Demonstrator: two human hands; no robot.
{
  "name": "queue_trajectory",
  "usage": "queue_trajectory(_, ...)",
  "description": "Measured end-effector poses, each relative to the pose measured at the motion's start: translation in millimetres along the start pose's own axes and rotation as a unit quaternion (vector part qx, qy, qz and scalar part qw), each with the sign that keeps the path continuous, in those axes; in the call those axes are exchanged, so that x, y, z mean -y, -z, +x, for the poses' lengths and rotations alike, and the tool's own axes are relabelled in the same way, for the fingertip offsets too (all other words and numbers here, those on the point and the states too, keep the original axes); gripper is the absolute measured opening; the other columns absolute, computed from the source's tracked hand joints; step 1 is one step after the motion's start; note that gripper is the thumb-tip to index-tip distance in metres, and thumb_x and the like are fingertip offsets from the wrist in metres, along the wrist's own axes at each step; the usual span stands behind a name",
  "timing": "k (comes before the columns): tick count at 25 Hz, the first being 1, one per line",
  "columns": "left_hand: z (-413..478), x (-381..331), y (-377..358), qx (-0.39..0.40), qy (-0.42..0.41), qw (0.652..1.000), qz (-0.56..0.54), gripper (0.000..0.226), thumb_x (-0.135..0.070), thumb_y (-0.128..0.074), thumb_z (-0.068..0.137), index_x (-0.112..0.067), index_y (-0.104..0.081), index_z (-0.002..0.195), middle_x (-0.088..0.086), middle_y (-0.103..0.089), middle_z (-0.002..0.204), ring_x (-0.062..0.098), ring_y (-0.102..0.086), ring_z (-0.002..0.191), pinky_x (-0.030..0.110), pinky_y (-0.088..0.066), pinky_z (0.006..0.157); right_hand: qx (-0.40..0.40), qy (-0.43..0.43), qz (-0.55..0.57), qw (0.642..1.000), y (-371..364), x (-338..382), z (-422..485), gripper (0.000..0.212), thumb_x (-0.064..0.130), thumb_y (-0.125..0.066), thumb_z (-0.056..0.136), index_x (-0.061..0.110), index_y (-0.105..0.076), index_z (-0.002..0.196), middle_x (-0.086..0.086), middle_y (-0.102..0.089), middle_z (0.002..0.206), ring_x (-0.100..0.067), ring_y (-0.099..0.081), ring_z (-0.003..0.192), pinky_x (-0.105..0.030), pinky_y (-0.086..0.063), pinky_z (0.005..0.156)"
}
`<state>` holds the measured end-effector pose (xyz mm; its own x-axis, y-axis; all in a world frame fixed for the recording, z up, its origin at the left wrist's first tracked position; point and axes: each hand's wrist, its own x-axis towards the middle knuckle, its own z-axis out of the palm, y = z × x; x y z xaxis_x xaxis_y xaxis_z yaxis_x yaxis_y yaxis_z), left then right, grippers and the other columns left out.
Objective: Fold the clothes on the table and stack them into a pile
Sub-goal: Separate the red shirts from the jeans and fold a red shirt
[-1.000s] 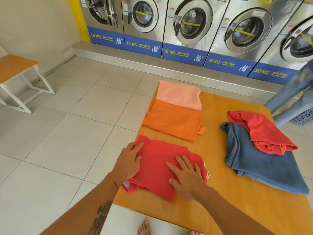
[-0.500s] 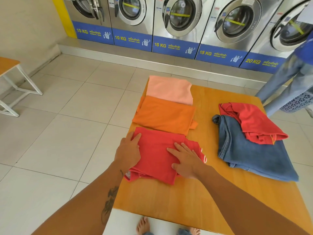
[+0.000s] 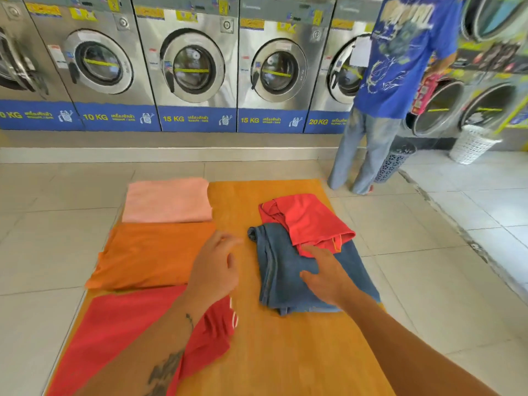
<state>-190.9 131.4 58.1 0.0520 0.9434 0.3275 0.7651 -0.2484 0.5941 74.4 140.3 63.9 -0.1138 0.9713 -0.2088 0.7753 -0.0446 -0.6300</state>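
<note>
On the wooden table [image 3: 280,352], three folded pieces lie in a row along the left side: a pink one [image 3: 167,200] at the far end, an orange one [image 3: 151,254] in the middle and a red one [image 3: 120,332] nearest me. To the right, blue jeans [image 3: 281,275] lie loosely folded with a crumpled red shirt [image 3: 308,218] on top. My left hand [image 3: 215,267] hovers open over the orange piece's right edge, holding nothing. My right hand [image 3: 325,274] is spread over the jeans, fingertips at the red shirt's near edge.
A row of steel washing machines [image 3: 194,67] lines the far wall. A person in a blue shirt [image 3: 400,52] stands at the table's far right corner beside a dark basket [image 3: 393,161] and a white basket [image 3: 471,144]. Tiled floor surrounds the table.
Both hands have lifted off the folded red piece and moved forward and right. My right hand now lies over the jeans, my left over the orange piece. The view has tilted up.
</note>
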Motion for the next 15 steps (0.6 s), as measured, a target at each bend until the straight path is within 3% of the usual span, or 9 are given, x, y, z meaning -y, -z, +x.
queue_trajectory(2,20.8,-32.8,-41.2,0.032,-0.029,0.999,0.001,0.038,-0.006,-0.051,0.083,-0.019,-0.064,0.116,-0.005,-0.053,0.116,0.014,-0.058,0.097,0.028,-0.046,0.081,-0.02,-0.04,0.022,0.999,26.2,-28.4,13.5,0.063,0.017,-0.06,0.087,0.026,-0.038,0.145,-0.01,-0.044,0.132,-0.031,-0.052,0.115,-0.045,-0.047,0.097)
queue_trajectory(6,60.7,-79.8,-113.1,0.104,-0.017,0.994,0.027,0.048,-0.026,-0.057,0.084,-0.025,-0.053,0.132,-0.006,-0.044,0.134,0.018,-0.047,0.12,0.039,-0.043,0.095,-0.05,-0.106,0.092,0.989,59.6,-75.0,45.6,0.067,0.016,-0.056,0.083,0.028,-0.032,0.144,-0.009,-0.047,0.118,-0.025,-0.047,0.101,-0.038,-0.042,0.085)
queue_trajectory(11,79.4,-86.6,-177.2,0.243,0.011,0.957,0.16,0.088,-0.049,-0.063,0.08,-0.029,-0.017,0.152,0.002,-0.009,0.16,0.025,-0.006,0.146,0.052,-0.013,0.117,-0.044,-0.164,0.242,0.955,61.7,-95.7,68.6,0.067,0.028,-0.063,0.081,0.037,-0.031,0.14,0.005,-0.057,0.117,-0.012,-0.056,0.098,-0.022,-0.041,0.065)
queue_trajectory(13,83.7,-84.5,-189.9,0.23,-0.002,0.95,0.211,0.083,-0.049,-0.061,0.084,-0.027,-0.019,0.152,0.003,-0.015,0.158,0.026,-0.01,0.145,0.054,-0.012,0.116,-0.04,-0.164,0.258,0.951,59.5,-100.8,69.4,0.068,0.028,-0.061,0.081,0.039,-0.03,0.14,0.008,-0.057,0.116,-0.012,-0.056,0.099,-0.021,-0.04,0.065)
queue_trajectory(15,90.3,-84.6,-196.3,0.188,-0.023,0.951,0.244,0.065,-0.043,-0.057,0.088,-0.024,-0.036,0.147,0.004,-0.036,0.149,0.025,-0.03,0.138,0.048,-0.024,0.112,-0.036,-0.155,0.272,0.949,59.8,-102.2,67.2,0.07,0.029,-0.058,0.079,0.04,-0.029,0.142,0.008,-0.059,0.114,-0.013,-0.058,0.101,-0.022,-0.041,0.067)
